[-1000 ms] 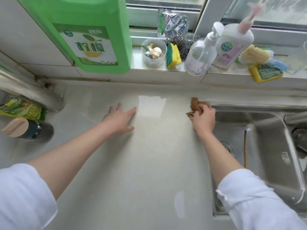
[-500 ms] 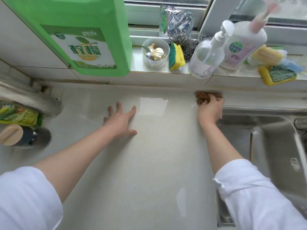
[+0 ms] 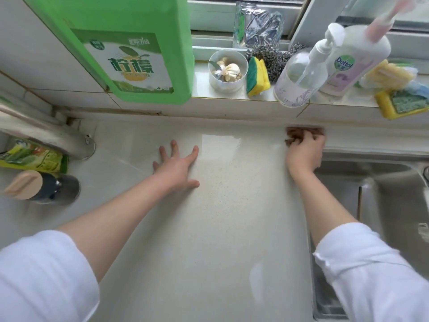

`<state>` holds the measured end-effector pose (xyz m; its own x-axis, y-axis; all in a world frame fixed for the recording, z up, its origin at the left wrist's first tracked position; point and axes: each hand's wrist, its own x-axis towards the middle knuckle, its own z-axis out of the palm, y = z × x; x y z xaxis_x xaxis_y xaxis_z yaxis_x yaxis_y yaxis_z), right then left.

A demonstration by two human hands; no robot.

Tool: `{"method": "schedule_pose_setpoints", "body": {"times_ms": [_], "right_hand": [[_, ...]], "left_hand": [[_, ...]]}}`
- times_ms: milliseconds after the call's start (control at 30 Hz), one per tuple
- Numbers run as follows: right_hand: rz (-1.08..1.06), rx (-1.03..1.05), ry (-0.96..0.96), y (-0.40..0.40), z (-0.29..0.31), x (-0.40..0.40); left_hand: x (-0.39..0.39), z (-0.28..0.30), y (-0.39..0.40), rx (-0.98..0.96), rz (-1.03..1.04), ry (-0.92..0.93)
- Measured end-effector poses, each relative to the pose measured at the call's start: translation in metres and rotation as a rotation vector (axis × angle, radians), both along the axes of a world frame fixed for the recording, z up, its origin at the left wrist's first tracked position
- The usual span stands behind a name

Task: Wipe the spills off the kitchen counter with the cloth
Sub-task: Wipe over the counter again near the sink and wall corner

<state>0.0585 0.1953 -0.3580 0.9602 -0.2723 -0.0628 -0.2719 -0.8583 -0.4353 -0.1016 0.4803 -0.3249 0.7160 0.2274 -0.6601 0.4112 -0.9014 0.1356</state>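
A brown cloth (image 3: 299, 133) is bunched against the back edge of the pale counter (image 3: 209, 228), just behind the sink's left corner. My right hand (image 3: 304, 154) presses on it with fingers curled over it; most of the cloth is hidden under the hand. Flat on the counter, left of centre, rests my left hand (image 3: 176, 166) with fingers spread and nothing in it. A wet sheen (image 3: 220, 145) lies on the counter between the two hands.
A steel sink (image 3: 371, 217) lies at the right. The sill above holds a big green detergent jug (image 3: 130, 49), a white cup (image 3: 226, 70), sponges (image 3: 257, 75), a spray bottle (image 3: 299, 77) and a soap pump (image 3: 348, 61). A dark jar (image 3: 39, 187) and a metal pipe (image 3: 46, 135) stand at left.
My right hand has pushed the cloth away from me, from beside the sink's corner to the counter's back edge. The left hand has stayed flat in place.
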Motion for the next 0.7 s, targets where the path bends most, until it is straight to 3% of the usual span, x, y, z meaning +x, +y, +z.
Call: {"method": "schedule_pose_setpoints", "body": {"times_ms": [67,167,300,400,533,567,633,700], "right_hand": [[0.126,-0.028,-0.010,0.035,0.002,-0.020],[0.495,0.105,0.001,0.092,0.006,-0.060],[0.972,0.199,0.211,0.116,0.013,-0.116],[0.842,0.049,0.115,0.078,0.013,-0.095],[0.185,0.035,0.059,0.047,0.015,-0.049],[0.128,0.023,0.071,0.056,0.017,-0.052],[0.384,0.083,0.117,0.143,0.013,-0.086],[0.784,0.163,0.161,0.181,0.018,-0.112]], "left_hand": [[0.001,0.000,0.000,-0.007,0.001,0.000],[0.001,0.001,0.001,0.001,-0.012,0.010],[-0.004,0.004,0.010,-0.030,-0.054,-0.032],[-0.031,0.008,0.043,-0.045,-0.121,-0.105],[-0.079,0.008,0.076,0.096,-0.078,-0.038],[-0.085,0.007,0.076,0.112,-0.074,-0.009],[-0.118,0.008,0.113,0.100,-0.025,0.014],[-0.114,0.003,0.105,0.078,-0.036,0.018]]}}
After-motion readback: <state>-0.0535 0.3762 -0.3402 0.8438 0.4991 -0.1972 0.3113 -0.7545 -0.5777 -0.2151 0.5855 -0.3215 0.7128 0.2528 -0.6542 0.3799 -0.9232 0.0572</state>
